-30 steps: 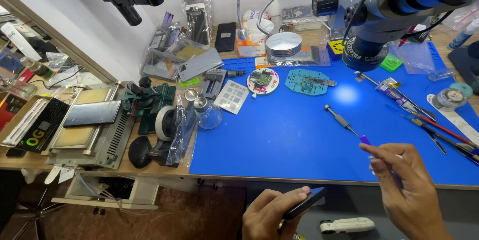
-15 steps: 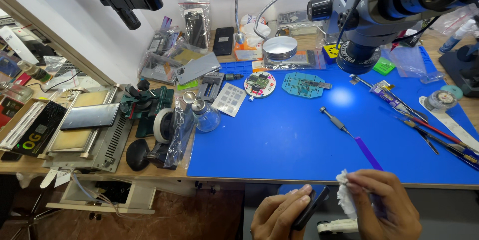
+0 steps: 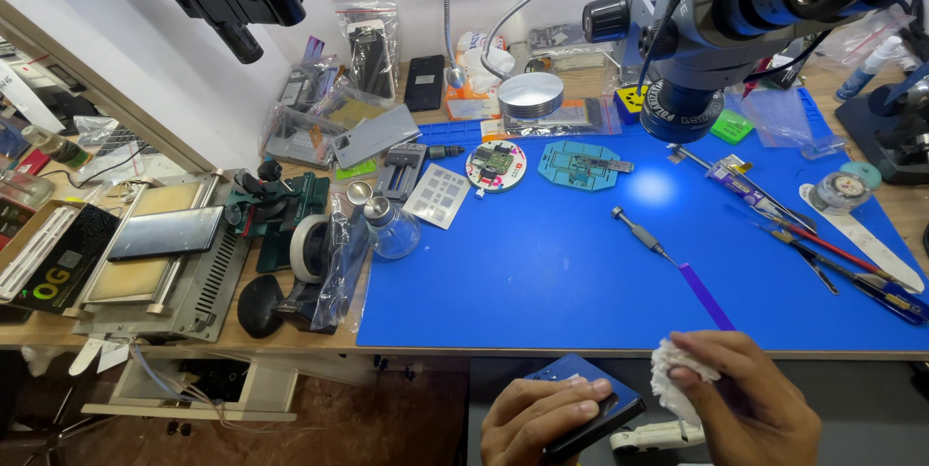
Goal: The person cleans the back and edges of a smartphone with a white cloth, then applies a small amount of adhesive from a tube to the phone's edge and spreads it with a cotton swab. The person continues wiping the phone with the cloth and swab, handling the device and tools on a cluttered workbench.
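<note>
The left hand (image 3: 542, 418) gripped a dark phone (image 3: 581, 406) below the table edge (image 3: 435, 355), fingers curled over it; the right hand (image 3: 750, 398) pinched a white wipe (image 3: 677, 379). Held off the blue mat (image 3: 542, 263) — a loosened grip could have dropped it.

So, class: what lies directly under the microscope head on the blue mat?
Under the microscope head, a bright light spot falls on bare blue mat, with a teal board holder beside it. The mat behind the head is hidden.

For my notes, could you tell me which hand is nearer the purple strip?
Right. The right hand, holding a white wad, sits just below the purple strip; the left hand holds a phone further left.
</note>
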